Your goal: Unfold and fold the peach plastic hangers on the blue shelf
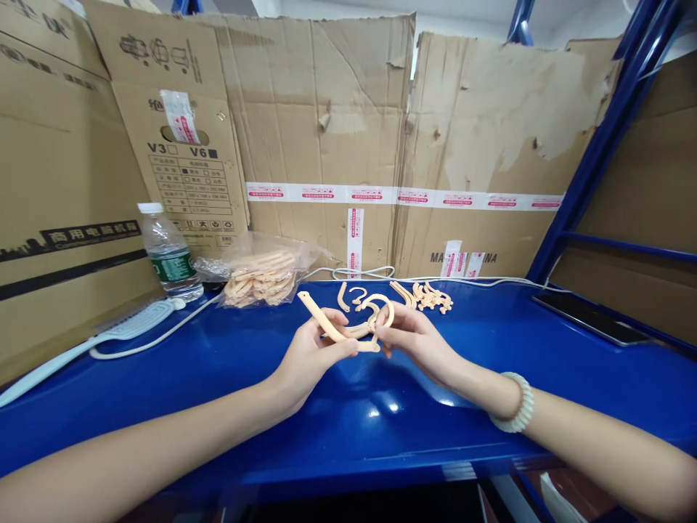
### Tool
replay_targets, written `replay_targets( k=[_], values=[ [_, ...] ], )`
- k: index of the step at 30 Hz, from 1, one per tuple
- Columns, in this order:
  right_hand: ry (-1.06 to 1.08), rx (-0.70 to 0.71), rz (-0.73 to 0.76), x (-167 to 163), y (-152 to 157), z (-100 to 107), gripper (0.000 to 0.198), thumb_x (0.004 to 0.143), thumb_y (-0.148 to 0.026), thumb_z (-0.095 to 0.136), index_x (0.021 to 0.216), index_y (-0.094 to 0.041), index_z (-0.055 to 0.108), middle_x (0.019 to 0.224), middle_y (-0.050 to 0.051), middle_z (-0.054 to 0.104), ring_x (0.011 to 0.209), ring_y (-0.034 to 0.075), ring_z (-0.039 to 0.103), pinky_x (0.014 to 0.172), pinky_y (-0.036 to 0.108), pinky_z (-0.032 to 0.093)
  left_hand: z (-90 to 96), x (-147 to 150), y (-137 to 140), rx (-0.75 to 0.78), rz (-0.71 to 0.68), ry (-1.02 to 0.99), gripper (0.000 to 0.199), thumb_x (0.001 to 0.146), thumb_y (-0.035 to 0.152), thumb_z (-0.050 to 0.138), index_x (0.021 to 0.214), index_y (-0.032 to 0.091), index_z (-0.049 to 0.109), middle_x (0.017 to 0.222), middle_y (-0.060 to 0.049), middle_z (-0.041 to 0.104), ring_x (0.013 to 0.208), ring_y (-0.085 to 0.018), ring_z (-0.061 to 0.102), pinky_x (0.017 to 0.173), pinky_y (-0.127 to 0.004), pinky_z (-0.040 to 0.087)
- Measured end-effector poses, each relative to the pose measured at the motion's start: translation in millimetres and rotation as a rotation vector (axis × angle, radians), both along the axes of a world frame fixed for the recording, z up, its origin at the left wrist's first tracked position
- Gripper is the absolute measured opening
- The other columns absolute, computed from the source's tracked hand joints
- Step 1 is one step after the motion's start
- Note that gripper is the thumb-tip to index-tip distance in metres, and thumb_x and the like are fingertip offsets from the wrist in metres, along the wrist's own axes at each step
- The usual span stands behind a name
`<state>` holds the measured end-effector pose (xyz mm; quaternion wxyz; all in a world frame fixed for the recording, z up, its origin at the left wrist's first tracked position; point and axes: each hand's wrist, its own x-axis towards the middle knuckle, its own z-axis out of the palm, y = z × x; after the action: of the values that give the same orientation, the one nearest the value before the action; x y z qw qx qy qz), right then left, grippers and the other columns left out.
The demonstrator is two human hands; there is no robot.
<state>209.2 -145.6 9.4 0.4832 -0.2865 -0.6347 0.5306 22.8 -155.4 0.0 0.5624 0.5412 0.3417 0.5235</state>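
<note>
My left hand (321, 347) is closed around a long beige plastic hanger arm (321, 316), which slants up to the left and has a small hole at its tip. A curved beige hanger hook (389, 309) is pinched between the fingertips of my right hand (406, 330). Hook and arm meet at a joint between the two hands, held above the blue table. Fingers partly cover that joint, so I cannot tell how firmly the pieces are fitted. Just behind lie a loose curved piece (343, 298) and a small hook (358, 294).
Several small beige parts (433, 298) lie in a pile behind my right hand. A clear bag of beige pieces (266, 272), a water bottle (171, 254) and a pale hairbrush (133, 323) are left. A dark phone (591, 319) lies right. Cardboard (327, 109) walls the back.
</note>
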Motion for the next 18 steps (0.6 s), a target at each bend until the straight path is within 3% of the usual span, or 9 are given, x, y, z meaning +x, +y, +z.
replay_targets(
  k=[6, 11, 18],
  values=[
    [-0.109, -0.127, 0.024, 27, 22, 15, 0.032, 0.069, -0.039, 0.077, 0.074, -0.014, 0.059, 0.066, 0.001, 0.061, 0.058, 0.010, 0.055, 0.058, 0.025, 0.051, 5.3, -4, 3, -0.037, 0.021, -0.005, 0.032, 0.060, 0.022, 0.079, 0.076, 0.015, 0.052, 0.067, 0.004, 0.058, 0.067, -0.011, 0.060, 0.067, -0.024, 0.049],
    [-0.179, -0.114, -0.044, 44, 36, 20, 0.032, 0.071, -0.041, 0.076, 0.070, -0.012, 0.062, 0.062, 0.002, 0.061, 0.055, 0.009, 0.054, 0.052, 0.021, 0.048, 10.4, -9, 8, -0.056, 0.046, -0.003, 0.031, 0.062, 0.025, 0.080, 0.076, 0.015, 0.053, 0.067, 0.003, 0.059, 0.065, -0.011, 0.060, 0.063, -0.022, 0.050],
    [-0.115, -0.172, 0.000, 26, 26, 9, 0.036, 0.068, -0.044, 0.078, 0.074, -0.012, 0.062, 0.063, 0.002, 0.063, 0.054, 0.009, 0.056, 0.051, 0.021, 0.051, 1.3, -2, 6, -0.174, -0.074, 0.045, 0.036, 0.063, 0.022, 0.083, 0.090, 0.014, 0.060, 0.082, -0.003, 0.069, 0.071, -0.014, 0.067, 0.066, -0.024, 0.054]
  ],
)
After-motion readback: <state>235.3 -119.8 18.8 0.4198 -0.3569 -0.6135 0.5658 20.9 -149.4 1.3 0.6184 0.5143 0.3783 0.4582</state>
